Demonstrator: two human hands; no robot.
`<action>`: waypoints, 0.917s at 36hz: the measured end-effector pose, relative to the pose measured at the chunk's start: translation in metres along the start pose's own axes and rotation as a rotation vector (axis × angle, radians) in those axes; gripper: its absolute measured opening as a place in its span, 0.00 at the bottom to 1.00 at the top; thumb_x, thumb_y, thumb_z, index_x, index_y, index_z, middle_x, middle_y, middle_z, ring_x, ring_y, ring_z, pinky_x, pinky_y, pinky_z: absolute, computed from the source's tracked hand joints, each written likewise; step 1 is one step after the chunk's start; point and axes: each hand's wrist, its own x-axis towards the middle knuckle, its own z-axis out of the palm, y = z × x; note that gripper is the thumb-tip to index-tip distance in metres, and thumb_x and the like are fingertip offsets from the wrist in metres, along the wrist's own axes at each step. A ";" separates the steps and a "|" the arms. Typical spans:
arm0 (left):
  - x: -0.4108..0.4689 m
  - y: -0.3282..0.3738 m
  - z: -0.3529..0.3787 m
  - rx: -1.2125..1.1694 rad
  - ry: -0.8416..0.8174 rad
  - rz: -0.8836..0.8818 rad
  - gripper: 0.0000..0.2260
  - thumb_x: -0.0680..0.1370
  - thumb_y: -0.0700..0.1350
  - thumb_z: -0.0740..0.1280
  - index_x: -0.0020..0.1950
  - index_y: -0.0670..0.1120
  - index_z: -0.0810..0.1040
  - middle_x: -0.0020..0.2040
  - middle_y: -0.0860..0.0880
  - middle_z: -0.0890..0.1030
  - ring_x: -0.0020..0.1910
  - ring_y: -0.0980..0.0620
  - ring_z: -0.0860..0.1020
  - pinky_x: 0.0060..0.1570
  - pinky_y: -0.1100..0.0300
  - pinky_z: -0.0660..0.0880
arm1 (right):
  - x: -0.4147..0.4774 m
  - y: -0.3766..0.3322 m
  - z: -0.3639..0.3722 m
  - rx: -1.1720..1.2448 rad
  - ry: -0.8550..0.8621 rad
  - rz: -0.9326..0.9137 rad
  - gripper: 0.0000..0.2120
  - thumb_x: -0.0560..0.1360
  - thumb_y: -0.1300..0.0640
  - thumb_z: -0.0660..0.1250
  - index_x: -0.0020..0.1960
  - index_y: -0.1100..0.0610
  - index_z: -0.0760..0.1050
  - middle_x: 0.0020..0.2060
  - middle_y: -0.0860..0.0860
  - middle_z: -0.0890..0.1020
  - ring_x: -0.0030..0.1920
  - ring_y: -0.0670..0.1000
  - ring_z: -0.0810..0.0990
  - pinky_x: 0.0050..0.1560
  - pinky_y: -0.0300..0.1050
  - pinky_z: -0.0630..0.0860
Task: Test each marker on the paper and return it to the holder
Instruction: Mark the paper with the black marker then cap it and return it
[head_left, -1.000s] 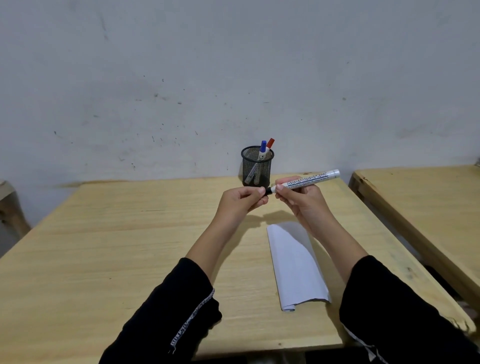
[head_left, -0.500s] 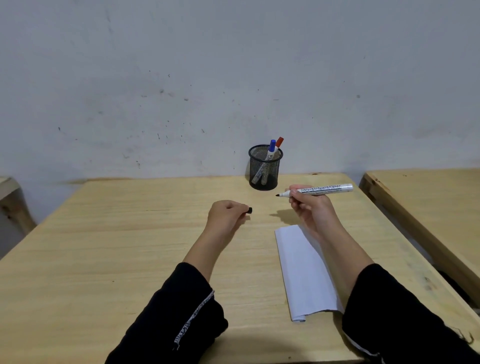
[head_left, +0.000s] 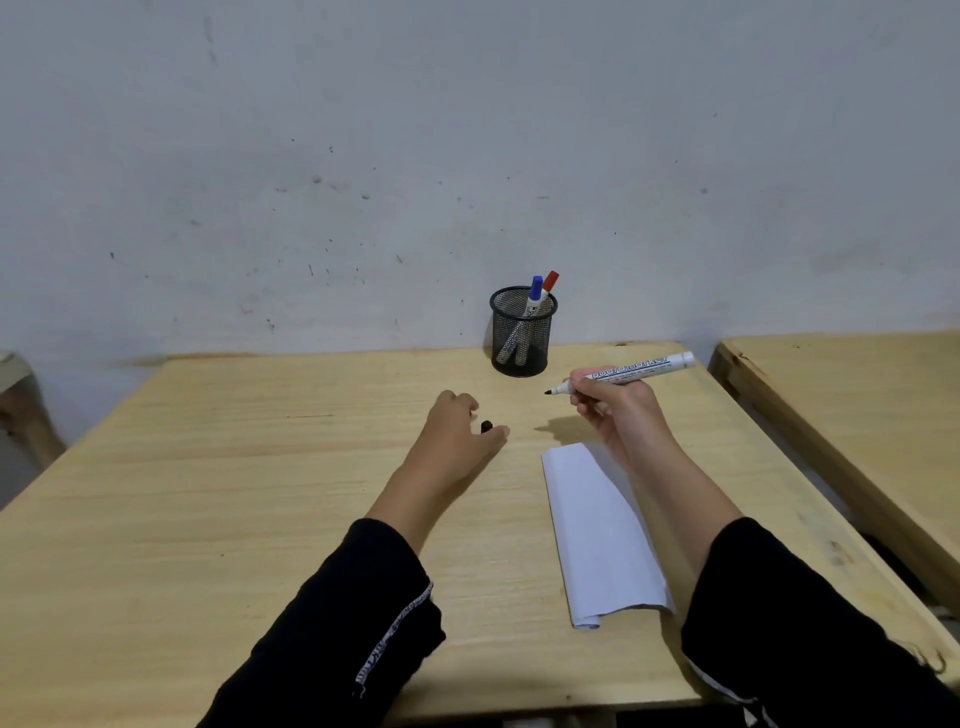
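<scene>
My right hand (head_left: 613, 410) grips a white-barrelled black marker (head_left: 641, 368) level above the table, its bare tip pointing left. My left hand (head_left: 454, 434) rests low on the wooden table (head_left: 234, 493), fingers spread apart. The marker's small black cap (head_left: 486, 427) sits on the table between its thumb and forefinger. A folded white paper (head_left: 597, 525) lies under my right forearm, curled at its near end. The black mesh holder (head_left: 522, 338) stands at the table's far edge with a blue-capped marker (head_left: 535, 293) and a red-capped marker (head_left: 550, 280) in it.
A grey wall rises right behind the table's far edge. A second wooden table (head_left: 852, 415) stands to the right across a narrow gap. Part of another piece of furniture (head_left: 15, 395) shows at the far left.
The cap has come off the marker. My left hand carried it down and left to the table and spread its fingers. My right hand moved right with the uncapped marker.
</scene>
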 end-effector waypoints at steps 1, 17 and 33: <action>-0.006 0.001 -0.001 -0.022 0.043 0.012 0.22 0.74 0.49 0.69 0.63 0.39 0.71 0.59 0.46 0.69 0.55 0.50 0.73 0.50 0.62 0.68 | -0.001 -0.001 0.001 -0.004 -0.003 -0.004 0.04 0.73 0.67 0.66 0.41 0.62 0.77 0.32 0.53 0.77 0.30 0.45 0.75 0.32 0.31 0.74; -0.078 0.017 0.023 0.096 -0.169 0.401 0.18 0.78 0.54 0.61 0.65 0.48 0.73 0.67 0.54 0.72 0.66 0.57 0.68 0.64 0.59 0.67 | -0.009 0.016 0.007 0.001 0.101 0.036 0.02 0.73 0.66 0.65 0.44 0.64 0.72 0.30 0.53 0.75 0.25 0.45 0.74 0.27 0.33 0.74; -0.078 0.014 0.035 0.129 -0.215 0.330 0.21 0.78 0.55 0.61 0.69 0.49 0.72 0.72 0.54 0.68 0.70 0.57 0.66 0.65 0.62 0.63 | -0.015 0.047 0.001 -0.214 0.119 -0.017 0.06 0.69 0.68 0.64 0.39 0.60 0.69 0.29 0.56 0.73 0.30 0.52 0.71 0.35 0.47 0.71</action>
